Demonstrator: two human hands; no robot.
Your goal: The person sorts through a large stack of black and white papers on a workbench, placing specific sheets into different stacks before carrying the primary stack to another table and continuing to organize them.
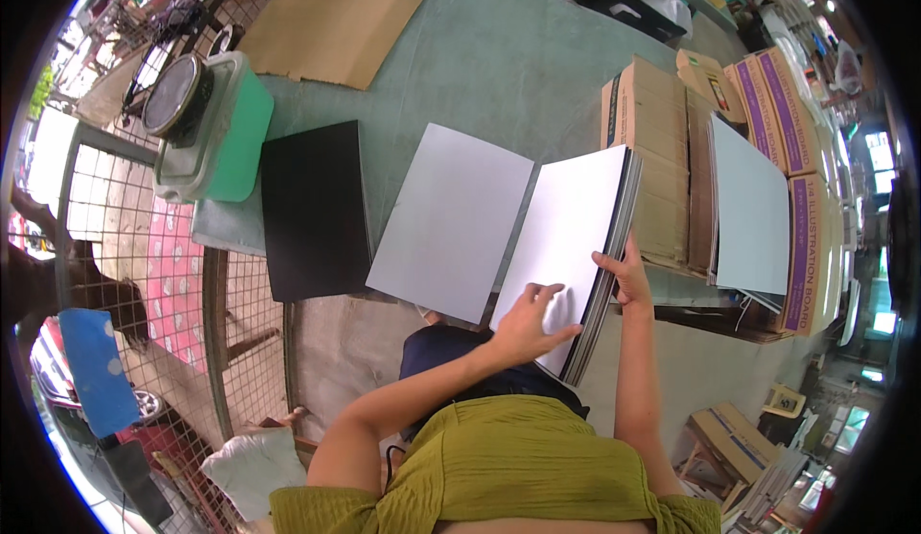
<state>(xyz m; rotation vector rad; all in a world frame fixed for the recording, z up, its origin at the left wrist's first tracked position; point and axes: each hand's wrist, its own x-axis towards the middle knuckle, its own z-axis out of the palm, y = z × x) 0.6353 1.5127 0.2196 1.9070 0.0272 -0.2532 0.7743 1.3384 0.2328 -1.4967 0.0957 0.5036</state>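
A stack of illustration boards [572,215], white on top with black and grey edges showing at its right side, leans tilted at the table's near edge. My right hand [628,275] grips the stack's right edge, thumb on the white face and the other fingers behind. Over the lower part of that white face is my left hand [533,327], its fingers apart and slightly bent; I cannot tell how firmly it touches. Left of the stack lies a light grey board [456,222], and farther left a black board [315,210].
Brown cardboard boxes [656,160] stand on the right, with more pale boards [753,210] leaning against them. On the left are a green plastic tub [238,136] with a round dark-rimmed container [177,97] on its lid, and a wire mesh fence [251,313]. Flat cardboard [336,30] lies on the far table [499,45].
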